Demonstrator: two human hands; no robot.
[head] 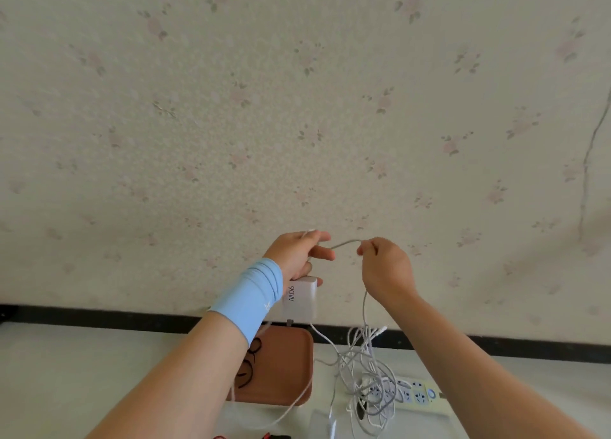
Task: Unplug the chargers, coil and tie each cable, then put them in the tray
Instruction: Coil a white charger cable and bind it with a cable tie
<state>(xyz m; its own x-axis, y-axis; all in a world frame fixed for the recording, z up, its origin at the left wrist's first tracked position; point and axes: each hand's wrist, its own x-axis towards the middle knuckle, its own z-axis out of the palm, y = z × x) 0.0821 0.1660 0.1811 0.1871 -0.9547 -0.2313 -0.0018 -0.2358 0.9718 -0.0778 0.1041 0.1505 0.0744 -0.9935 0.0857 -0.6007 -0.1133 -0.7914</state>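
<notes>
With the left hand point(299, 256) gripping the charger point(302, 298) and the right hand point(386, 270) pinching the cable point(345, 242), winding small, even loops is probably going best.

The charger point(299, 298) looked smooth white plastic, faintly glossy, its cable point(347, 241) matt and rubbery. The sleeve point(251, 293) was stretchy pale-blue cloth, the tray point(284, 366) matt brown — power strip point(420, 395) cream plastic, wallpaper point(297, 107) grainy, matt.
</notes>
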